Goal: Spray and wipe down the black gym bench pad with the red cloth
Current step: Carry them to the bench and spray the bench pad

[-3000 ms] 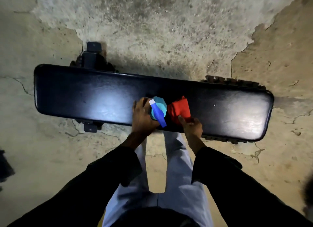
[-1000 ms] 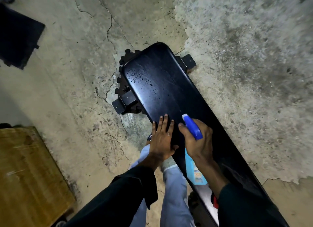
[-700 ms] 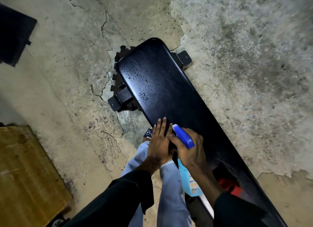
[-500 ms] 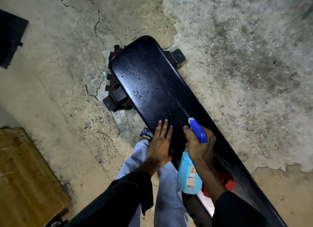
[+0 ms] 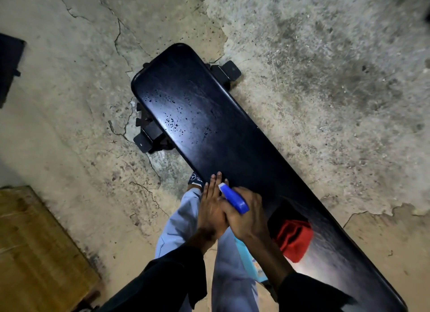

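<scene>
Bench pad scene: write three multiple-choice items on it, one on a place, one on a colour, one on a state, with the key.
1. Where does the red cloth lie?
A. on the bench pad
B. on the floor
C. in the left hand

2. What colour is the spray bottle head?
A. green
B. blue
C. white

3. What is the right hand doing?
A. resting flat
B. gripping the cloth
C. gripping the spray bottle

Key: 1 A, the cloth sits on the pad beside the right wrist. 2 B, the trigger head is blue. 3 C, its fingers curl round the bottle, while the left hand lies flat at the pad's edge.
</scene>
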